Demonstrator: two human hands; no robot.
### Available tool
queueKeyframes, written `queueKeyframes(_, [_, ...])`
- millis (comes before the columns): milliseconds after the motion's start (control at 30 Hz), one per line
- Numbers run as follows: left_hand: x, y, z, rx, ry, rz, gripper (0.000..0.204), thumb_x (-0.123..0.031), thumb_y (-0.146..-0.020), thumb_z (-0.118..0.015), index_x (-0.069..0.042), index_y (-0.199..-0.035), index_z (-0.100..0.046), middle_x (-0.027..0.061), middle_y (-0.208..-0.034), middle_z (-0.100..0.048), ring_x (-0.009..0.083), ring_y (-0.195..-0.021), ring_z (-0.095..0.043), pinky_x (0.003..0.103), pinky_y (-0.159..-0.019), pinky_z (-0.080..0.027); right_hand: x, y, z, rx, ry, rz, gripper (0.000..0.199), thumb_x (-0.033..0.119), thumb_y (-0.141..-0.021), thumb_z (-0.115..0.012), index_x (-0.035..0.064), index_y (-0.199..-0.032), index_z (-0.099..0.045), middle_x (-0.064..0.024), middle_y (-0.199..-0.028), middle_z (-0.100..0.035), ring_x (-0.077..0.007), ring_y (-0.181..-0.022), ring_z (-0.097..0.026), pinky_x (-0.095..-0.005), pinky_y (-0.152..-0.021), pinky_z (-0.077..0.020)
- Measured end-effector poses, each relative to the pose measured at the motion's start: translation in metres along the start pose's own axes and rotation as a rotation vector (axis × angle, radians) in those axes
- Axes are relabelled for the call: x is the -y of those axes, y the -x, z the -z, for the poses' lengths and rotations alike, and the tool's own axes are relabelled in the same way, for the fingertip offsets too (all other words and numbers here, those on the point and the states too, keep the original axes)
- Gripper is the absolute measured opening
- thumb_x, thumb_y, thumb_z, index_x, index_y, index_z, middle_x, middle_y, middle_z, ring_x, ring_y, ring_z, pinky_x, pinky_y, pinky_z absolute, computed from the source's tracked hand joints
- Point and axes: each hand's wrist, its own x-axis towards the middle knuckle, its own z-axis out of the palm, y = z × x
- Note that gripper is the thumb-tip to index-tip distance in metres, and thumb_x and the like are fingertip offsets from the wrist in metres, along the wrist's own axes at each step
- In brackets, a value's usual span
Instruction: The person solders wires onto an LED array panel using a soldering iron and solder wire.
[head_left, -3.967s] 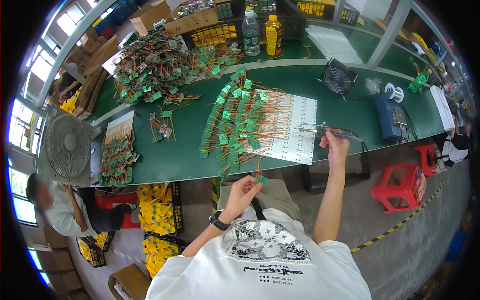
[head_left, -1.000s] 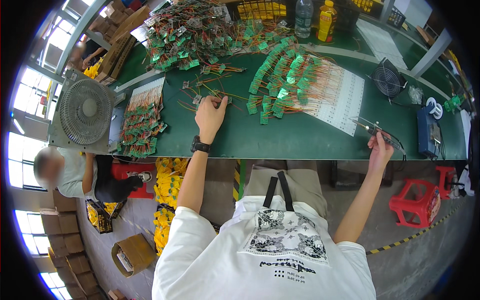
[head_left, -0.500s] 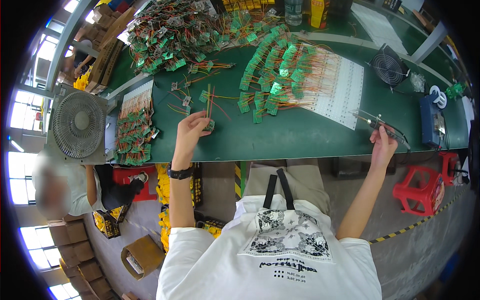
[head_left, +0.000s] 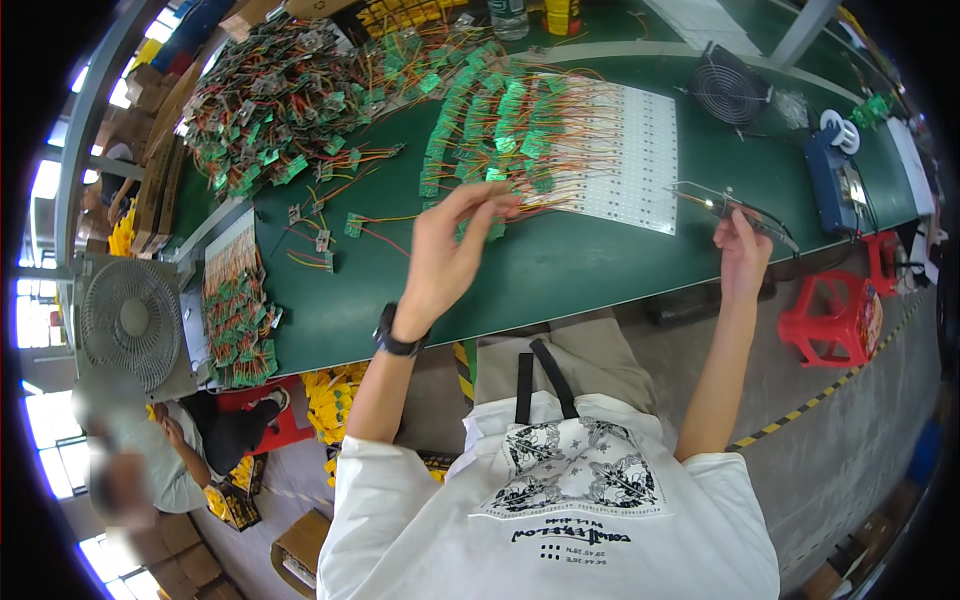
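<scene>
My left hand [head_left: 450,245] reaches over the bench at the near edge of the rows of green circuit boards [head_left: 508,125]. Its thumb and fingers are pinched together around a small wired circuit board, mostly hidden behind the hand. Red and orange wires run from the rows onto a white perforated panel [head_left: 640,150]. To the panel's right, my right hand [head_left: 742,245] grips a soldering iron [head_left: 728,207] with a thin guide beside its tip. The tip points left, close to the panel's right edge.
A heap of wired boards [head_left: 270,105] fills the back left. Loose boards [head_left: 322,240] lie before it. Another loaded panel [head_left: 235,310] and a large fan [head_left: 132,322] stand left. A small black fan [head_left: 727,88], blue soldering station [head_left: 835,175] and white spool [head_left: 838,130] stand right.
My left hand has moved right, from the loose boards to the near edge of the rows beside the panel. My right hand still holds the soldering iron. The whole view has shifted and tilted.
</scene>
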Motion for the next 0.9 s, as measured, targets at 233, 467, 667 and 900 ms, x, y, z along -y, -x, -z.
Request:
queueKeyframes(233, [0.004, -0.069, -0.060, 0.382, -0.159, -0.157, 0.018, -0.013, -0.095, -0.055, 0.000, -0.098, -0.066, 0.0072, -0.074, -0.066, 0.0165, -0.061, -0.062, 0.031, -0.056, -0.047, 0.005, 0.000, -0.007, -0.021, 0.007, -0.005, 0.019, 0.008, -0.090, -0.063, -0.0045, -0.105, -0.061, -0.0087, -0.075, -0.064, -0.0149, -0.061, -0.059, -0.0247, -0.055, -0.0431])
queueKeyframes(467, [0.051, -0.099, -0.081, 0.330, -0.600, -0.717, 0.010, -0.018, -0.082, -0.065, -0.010, -0.085, -0.072, 0.0072, -0.073, -0.062, 0.0281, -0.064, -0.062, 0.039, -0.056, -0.049, 0.003, -0.001, -0.004, -0.033, 0.044, -0.033, 0.020, 0.008, -0.090, -0.064, -0.0052, -0.104, -0.062, -0.0093, -0.076, -0.065, -0.0149, -0.061, -0.059, -0.0246, -0.056, -0.0441])
queueKeyframes(667, [0.059, -0.096, -0.083, 0.324, -0.618, -0.687, 0.009, -0.018, -0.081, -0.067, -0.011, -0.085, -0.073, 0.0039, -0.076, -0.063, 0.0256, -0.062, -0.062, 0.037, -0.054, -0.049, 0.008, -0.006, -0.015, -0.046, 0.193, -0.043, 0.020, 0.008, -0.089, -0.065, -0.0058, -0.103, -0.063, -0.0099, -0.076, -0.065, -0.0156, -0.062, -0.061, -0.0252, -0.057, -0.0458])
queueKeyframes(900, [0.059, -0.097, -0.079, 0.298, -0.534, -0.624, 0.008, -0.016, -0.079, -0.068, -0.011, -0.083, -0.073, 0.0034, -0.075, -0.063, 0.0249, -0.061, -0.062, 0.035, -0.053, -0.048, 0.001, -0.022, -0.041, 0.066, 0.200, 0.029, 0.020, 0.009, -0.088, -0.066, -0.0070, -0.100, -0.062, -0.0131, -0.076, -0.066, -0.0181, -0.060, -0.062, -0.0275, -0.055, -0.0484])
